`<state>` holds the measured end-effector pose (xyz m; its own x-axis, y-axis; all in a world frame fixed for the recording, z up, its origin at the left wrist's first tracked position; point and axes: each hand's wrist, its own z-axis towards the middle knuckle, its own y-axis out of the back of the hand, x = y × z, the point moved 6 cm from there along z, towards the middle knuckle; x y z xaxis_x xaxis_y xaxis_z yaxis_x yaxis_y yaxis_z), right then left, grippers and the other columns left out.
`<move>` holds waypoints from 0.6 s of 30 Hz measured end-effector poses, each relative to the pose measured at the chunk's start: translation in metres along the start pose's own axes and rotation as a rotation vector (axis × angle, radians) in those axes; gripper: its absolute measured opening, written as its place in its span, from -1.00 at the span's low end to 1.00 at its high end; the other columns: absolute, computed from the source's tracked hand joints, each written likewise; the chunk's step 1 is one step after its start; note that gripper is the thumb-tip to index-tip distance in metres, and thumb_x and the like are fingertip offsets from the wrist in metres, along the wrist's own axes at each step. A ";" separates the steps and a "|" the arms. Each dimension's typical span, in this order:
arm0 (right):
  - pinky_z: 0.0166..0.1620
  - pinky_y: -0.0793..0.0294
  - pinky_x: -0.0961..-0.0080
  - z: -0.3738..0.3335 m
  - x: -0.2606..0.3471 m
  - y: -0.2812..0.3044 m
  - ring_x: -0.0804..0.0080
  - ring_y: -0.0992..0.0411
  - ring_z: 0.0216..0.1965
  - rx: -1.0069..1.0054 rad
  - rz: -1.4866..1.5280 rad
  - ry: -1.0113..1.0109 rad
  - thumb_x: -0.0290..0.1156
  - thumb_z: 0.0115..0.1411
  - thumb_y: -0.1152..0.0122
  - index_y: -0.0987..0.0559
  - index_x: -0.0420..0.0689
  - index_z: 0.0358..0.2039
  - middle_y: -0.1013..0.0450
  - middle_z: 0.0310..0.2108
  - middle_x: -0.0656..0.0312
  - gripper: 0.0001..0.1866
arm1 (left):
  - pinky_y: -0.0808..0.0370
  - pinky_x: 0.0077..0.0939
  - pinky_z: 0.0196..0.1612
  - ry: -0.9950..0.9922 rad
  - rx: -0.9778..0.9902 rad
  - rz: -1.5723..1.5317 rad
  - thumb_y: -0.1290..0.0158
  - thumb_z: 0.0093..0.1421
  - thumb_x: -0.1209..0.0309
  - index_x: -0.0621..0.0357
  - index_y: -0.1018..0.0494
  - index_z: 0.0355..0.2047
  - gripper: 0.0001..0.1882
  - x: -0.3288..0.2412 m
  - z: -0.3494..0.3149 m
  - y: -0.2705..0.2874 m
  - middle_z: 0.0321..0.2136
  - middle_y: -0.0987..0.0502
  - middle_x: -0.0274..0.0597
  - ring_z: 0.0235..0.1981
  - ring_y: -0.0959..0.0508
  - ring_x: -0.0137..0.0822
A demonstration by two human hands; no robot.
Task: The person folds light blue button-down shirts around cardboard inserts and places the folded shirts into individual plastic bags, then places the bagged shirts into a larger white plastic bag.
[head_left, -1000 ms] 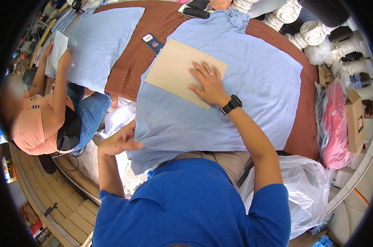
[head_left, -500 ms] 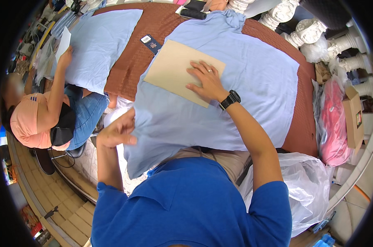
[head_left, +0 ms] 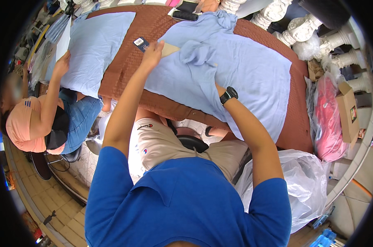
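A light blue garment [head_left: 258, 78] lies spread before me, its near-left part folded over a beige cardboard sheet. Only a corner of the cardboard sheet [head_left: 170, 50] shows beside the bunched cloth. My left hand [head_left: 152, 54] is at that corner, next to a dark tag [head_left: 140, 43] with a white label. Its fingers are bent and close together; what they hold, if anything, is hidden. Folded cloth covers most of my right hand [head_left: 220, 89], so its fingers do not show. A black watch is on that wrist.
A person at the left holds a white sheet [head_left: 64, 40] over another blue garment [head_left: 96, 45]. Brown quilted cloth [head_left: 124, 76] covers the table. White ornate columns [head_left: 300, 31] stand behind. At the right are pink bagged goods [head_left: 328, 119], a carton [head_left: 348, 111] and clear plastic [head_left: 302, 181].
The garment's near-left part has been folded up and right over the cardboard and my right hand. My left hand has moved from the near-left edge up to the tag.
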<state>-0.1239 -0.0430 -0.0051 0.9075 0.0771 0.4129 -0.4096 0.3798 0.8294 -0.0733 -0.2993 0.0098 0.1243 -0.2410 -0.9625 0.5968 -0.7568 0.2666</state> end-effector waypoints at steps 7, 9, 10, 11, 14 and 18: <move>0.16 -0.28 0.17 -0.009 -0.005 0.004 0.08 -0.29 0.16 -0.016 0.020 0.057 -0.19 0.22 -0.15 -0.49 -0.12 0.05 -0.36 0.13 0.05 -0.57 | -0.28 -0.18 0.13 -0.779 0.211 0.642 -0.19 0.19 0.29 0.04 -0.48 -0.11 -0.72 -0.040 -0.110 -0.037 0.06 -0.43 -0.23 0.09 -0.37 -0.07; 0.14 -0.32 0.19 -0.012 -0.008 0.010 0.07 -0.32 0.13 -0.017 0.022 0.094 -0.21 0.23 -0.14 -0.49 -0.15 0.03 -0.38 0.10 0.02 -0.58 | -0.22 -0.15 0.19 -0.716 0.102 0.702 -0.15 0.23 0.20 0.02 -0.47 -0.06 -0.68 -0.035 -0.102 -0.034 0.12 -0.41 -0.24 0.15 -0.33 -0.07; 0.13 -0.34 0.21 -0.016 -0.012 0.015 0.07 -0.34 0.11 -0.016 0.019 0.108 -0.23 0.23 -0.14 -0.50 -0.17 0.02 -0.39 0.08 0.01 -0.59 | -0.19 -0.13 0.23 -0.685 0.060 0.727 -0.13 0.24 0.16 0.01 -0.47 -0.03 -0.65 -0.032 -0.099 -0.036 0.15 -0.39 -0.24 0.19 -0.31 -0.07; 0.12 -0.36 0.22 -0.018 -0.015 0.023 0.06 -0.36 0.10 -0.004 0.006 0.114 -0.24 0.23 -0.14 -0.50 -0.18 0.02 -0.40 0.07 -0.01 -0.60 | -0.11 -0.10 0.29 -0.660 0.084 0.779 -0.07 0.27 0.06 -0.03 -0.44 0.05 -0.57 -0.026 -0.098 -0.039 0.21 -0.36 -0.29 0.25 -0.25 -0.08; -0.01 -0.44 0.23 -0.030 -0.016 0.064 0.05 -0.42 -0.02 0.085 -0.159 -0.001 -0.29 0.22 -0.13 -0.51 -0.21 -0.07 -0.45 -0.03 -0.02 -0.67 | -0.11 -0.07 0.29 -0.670 0.041 0.818 -0.08 0.27 0.07 -0.04 -0.43 0.08 -0.56 -0.023 -0.099 -0.037 0.21 -0.35 -0.31 0.26 -0.24 -0.06; -0.26 -0.51 0.13 -0.083 0.022 0.134 0.07 -0.50 -0.22 0.159 -0.602 -0.399 -0.25 0.12 -0.27 -0.51 -0.18 -0.35 -0.49 -0.26 0.03 -0.75 | -0.12 -0.04 0.30 -0.677 -0.005 0.792 -0.07 0.27 0.08 -0.06 -0.47 0.06 -0.59 -0.025 -0.100 -0.035 0.19 -0.37 -0.30 0.25 -0.23 -0.03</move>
<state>-0.1516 0.0862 0.0838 0.8891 -0.4548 -0.0510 0.1129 0.1100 0.9875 -0.0182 -0.2065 0.0196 0.0121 -0.9592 -0.2826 0.5421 -0.2312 0.8079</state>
